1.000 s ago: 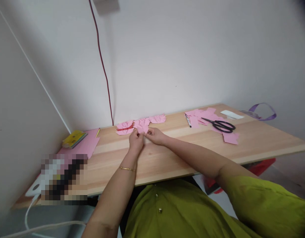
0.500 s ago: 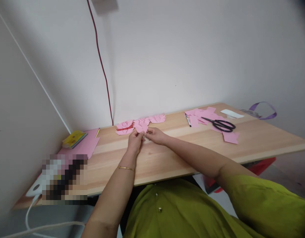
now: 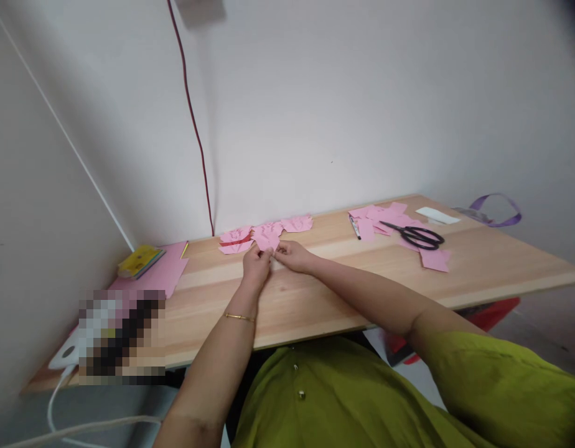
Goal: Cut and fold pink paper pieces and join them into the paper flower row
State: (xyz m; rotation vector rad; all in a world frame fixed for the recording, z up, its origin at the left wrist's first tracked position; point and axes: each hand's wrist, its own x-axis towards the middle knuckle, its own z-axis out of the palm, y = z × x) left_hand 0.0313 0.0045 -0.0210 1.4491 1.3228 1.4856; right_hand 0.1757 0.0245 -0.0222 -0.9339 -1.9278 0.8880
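Both hands meet at a pink paper cut-out (image 3: 267, 239) near the back of the wooden table. My left hand (image 3: 257, 264) pinches its lower edge between thumb and fingers. Close beside it, my right hand (image 3: 291, 256) has its fingertips closed on the right side of the same cut-out. More pink folded paper pieces lie just behind: one piece (image 3: 297, 224) to the right and another (image 3: 235, 247) to the left, with a red strip (image 3: 236, 241) showing there. My fingers hide the cut-out's bottom tip.
Black-handled scissors (image 3: 420, 237) rest on pink paper scraps (image 3: 390, 214) at the right, with a marker (image 3: 355, 228) and a white strip (image 3: 437, 215) nearby. Pink sheets (image 3: 175, 274) and a yellow packet (image 3: 140, 260) lie left. A white power strip (image 3: 66, 353) sits at the left edge.
Almost nothing differs. My left hand has shifted very slightly to the right, still pinching the cut-out; my right hand stays in place.
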